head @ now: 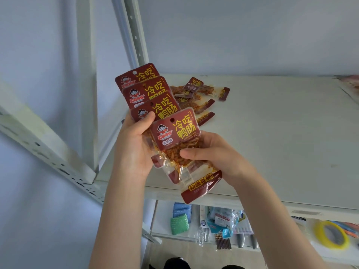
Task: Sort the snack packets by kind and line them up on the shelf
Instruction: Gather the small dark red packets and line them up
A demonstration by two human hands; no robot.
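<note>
White shelf board (pixel 272 133) carries a loose heap of duck-intestine snack packets (pixel 200 94) toward its back-left corner, not lined up. Fan of four same-kind packets (pixel 153 94) sits above the front edge with headers staggered, probably so the labels can be compared. Left hand (pixel 134 146) grips the fan, thumb across it. Right hand (pixel 215 154) pinches the front packet (pixel 174 133).

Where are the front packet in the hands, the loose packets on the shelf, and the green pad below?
front packet (pixel 175 131): head view, its red label.
loose packets (pixel 194 84): head view, topmost packet's red label.
green pad (pixel 179 223): head view, its centre.
</note>
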